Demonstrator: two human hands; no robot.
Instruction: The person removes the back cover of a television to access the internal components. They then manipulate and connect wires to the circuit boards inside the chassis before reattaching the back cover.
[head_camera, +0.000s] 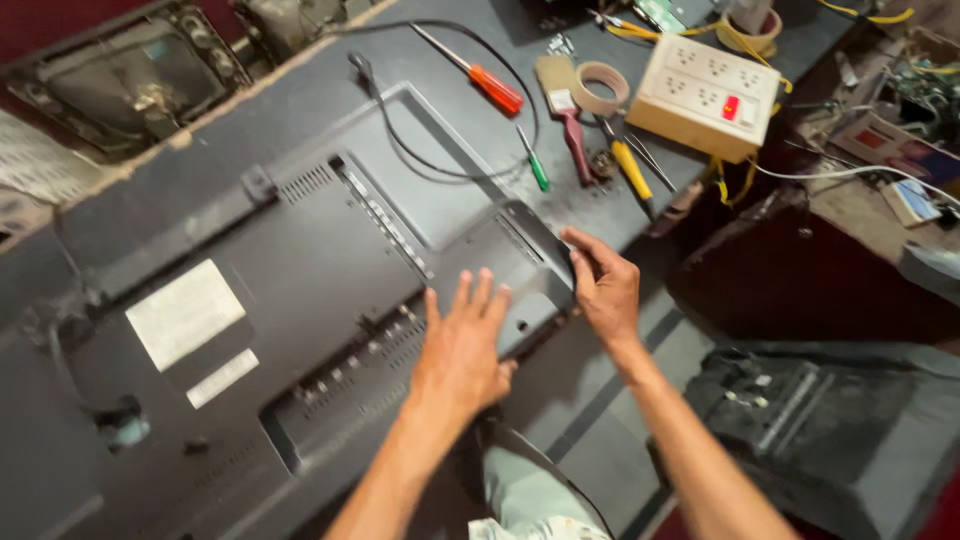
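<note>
A large flat television lies face down on the grey workbench, its dark back cover up. My left hand rests flat on the cover near its front edge, fingers spread. My right hand grips the near right corner of the cover, fingers curled over the edge. A black cable loops across the top of the set.
Beyond the set lie a red-handled screwdriver, a small green screwdriver, a brush, a tape roll, yellow-handled pliers and a beige power strip. An old tube set sits far left. A dark casing lies on the floor at right.
</note>
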